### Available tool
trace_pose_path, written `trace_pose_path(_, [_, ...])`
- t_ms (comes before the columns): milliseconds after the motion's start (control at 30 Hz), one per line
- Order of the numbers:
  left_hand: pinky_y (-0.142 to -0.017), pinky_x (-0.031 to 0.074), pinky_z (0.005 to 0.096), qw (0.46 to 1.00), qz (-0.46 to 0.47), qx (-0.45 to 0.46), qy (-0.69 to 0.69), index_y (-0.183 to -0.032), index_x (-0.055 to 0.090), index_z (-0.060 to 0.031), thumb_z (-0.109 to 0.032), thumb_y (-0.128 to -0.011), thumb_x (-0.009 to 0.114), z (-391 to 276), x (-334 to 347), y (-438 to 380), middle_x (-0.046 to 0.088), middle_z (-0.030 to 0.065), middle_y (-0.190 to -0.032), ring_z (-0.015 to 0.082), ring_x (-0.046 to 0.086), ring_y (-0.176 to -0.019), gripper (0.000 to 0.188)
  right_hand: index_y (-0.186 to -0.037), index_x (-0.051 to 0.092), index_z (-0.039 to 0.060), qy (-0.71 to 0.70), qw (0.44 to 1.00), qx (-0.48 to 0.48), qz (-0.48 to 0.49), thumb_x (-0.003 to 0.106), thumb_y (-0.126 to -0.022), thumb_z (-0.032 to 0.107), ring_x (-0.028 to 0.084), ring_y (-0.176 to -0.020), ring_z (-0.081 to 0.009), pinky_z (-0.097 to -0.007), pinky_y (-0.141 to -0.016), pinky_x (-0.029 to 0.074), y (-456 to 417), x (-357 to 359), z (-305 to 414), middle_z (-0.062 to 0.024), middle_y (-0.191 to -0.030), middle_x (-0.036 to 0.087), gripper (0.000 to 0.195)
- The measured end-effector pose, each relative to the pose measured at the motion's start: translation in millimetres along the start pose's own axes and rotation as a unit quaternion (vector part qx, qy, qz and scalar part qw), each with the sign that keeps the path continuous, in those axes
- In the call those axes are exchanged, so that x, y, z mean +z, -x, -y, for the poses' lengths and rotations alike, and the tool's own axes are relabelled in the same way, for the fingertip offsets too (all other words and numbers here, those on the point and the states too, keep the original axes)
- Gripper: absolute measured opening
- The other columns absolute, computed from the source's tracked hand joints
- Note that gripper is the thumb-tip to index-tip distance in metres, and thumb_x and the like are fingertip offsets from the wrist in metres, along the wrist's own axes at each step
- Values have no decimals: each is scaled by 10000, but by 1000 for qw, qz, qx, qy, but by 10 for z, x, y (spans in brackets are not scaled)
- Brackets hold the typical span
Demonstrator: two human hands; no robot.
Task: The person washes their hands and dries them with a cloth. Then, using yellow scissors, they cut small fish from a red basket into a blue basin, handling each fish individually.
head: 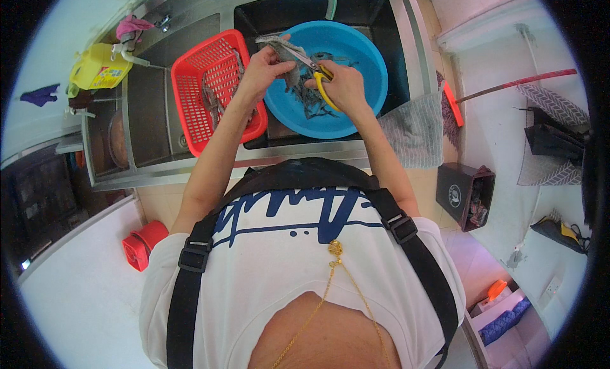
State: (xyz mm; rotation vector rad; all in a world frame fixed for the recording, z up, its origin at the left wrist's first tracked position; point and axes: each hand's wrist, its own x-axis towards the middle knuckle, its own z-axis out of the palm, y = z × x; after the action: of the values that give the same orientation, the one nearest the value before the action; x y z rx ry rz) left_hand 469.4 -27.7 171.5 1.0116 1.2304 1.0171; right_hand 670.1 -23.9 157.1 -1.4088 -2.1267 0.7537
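My left hand (264, 70) grips a limp, grey, mottled piece (294, 76), seemingly seafood or fish, above the near left part of a round blue basin (376, 73). In my right hand (344, 85) are scissors (328, 93) with yellow handles. Their metal blades point up and left, against the grey piece; whether they are cutting through it I cannot tell. Many dark grey strips and scraps (314, 102) lie in the basin. Left of it, a red slotted plastic basket (193, 114) holds several similar grey pieces (211, 95), partly hidden by my left forearm.
The basin stands in a dark sink (400, 45) set in a steel counter; a green hose (332, 4) hangs over its far edge. A striped grey cloth (417, 128) drapes over the right rim. At left are a yellow jug (102, 66) and a pink cloth (133, 27). A dark bin (452, 195) stands at right.
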Motion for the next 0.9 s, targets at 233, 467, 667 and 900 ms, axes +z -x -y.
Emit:
trace_pose_path(233, [-787,508,353,994,5,-45,100,-1222,506,-65,-149,-928,475,24,-64,-40,625,72,-1079,190,619,-938,308,-1040,630,119,-11,999,16,31,722,-678,502,627,-785,-306,-410,-662,477,48,-72,-23,-139,-835,650,535])
trace_pose_path(467, [-707,499,302,988,-40,-52,142,-1045,602,-59,-124,-920,492,93,-102,-62,654,51,-953,148,619,-806,179,-1042,625,126,23,1000,3,13,723,-698,442,614,-805,-319,-438,-672,475,97,-48,-104,-134,-853,645,478])
trace_pose_path(667, [-717,494,290,993,-59,-32,96,-1050,631,-62,-99,-891,540,58,-43,-47,652,30,-969,137,606,-852,187,-1080,617,97,5,1000,11,2,724,-720,400,627,-795,-287,-390,-697,483,97,51,-105,-128,-875,659,482])
trace_pose_path(900, [-735,508,317,988,-76,-33,132,-1054,623,-45,-85,-884,550,-7,24,4,649,44,-974,150,611,-862,190,-1053,624,123,-15,999,5,-38,731,-703,397,615,-836,-312,-433,-695,493,86,111,-52,-120,-866,657,457])
